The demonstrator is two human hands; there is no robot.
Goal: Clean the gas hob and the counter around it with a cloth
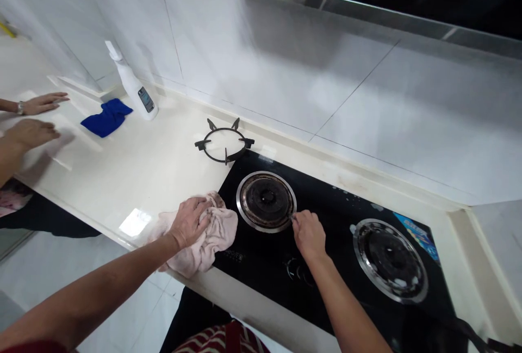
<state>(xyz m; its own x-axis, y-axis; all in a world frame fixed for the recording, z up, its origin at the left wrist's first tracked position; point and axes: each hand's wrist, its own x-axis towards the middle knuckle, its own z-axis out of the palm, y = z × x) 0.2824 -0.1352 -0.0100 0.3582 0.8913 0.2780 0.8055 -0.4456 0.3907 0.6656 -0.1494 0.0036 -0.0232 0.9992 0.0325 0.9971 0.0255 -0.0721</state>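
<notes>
My left hand [191,223] presses down with curved fingers on a crumpled pale pink cloth [220,230]. The cloth lies over the stove's left edge and the counter beside it. At the front right rim of the left burner's metal ring [267,228], my right hand [309,233] is closed, with its fingertips pinching the rim. Inside the ring sits a dark, brown-stained burner [267,196]. Both burners belong to a black glass gas stove [326,211]. A black pan support [225,143] stands off the burner, at the stove's back left corner.
White spots mark the right burner [390,258]. A dark pan support [473,334] shows partly at bottom right. Left on the counter [134,173] are a white spray bottle [136,86] and a blue cloth [106,117]. Another person's hands [38,119] rest further left. A range hood [367,13] overhangs.
</notes>
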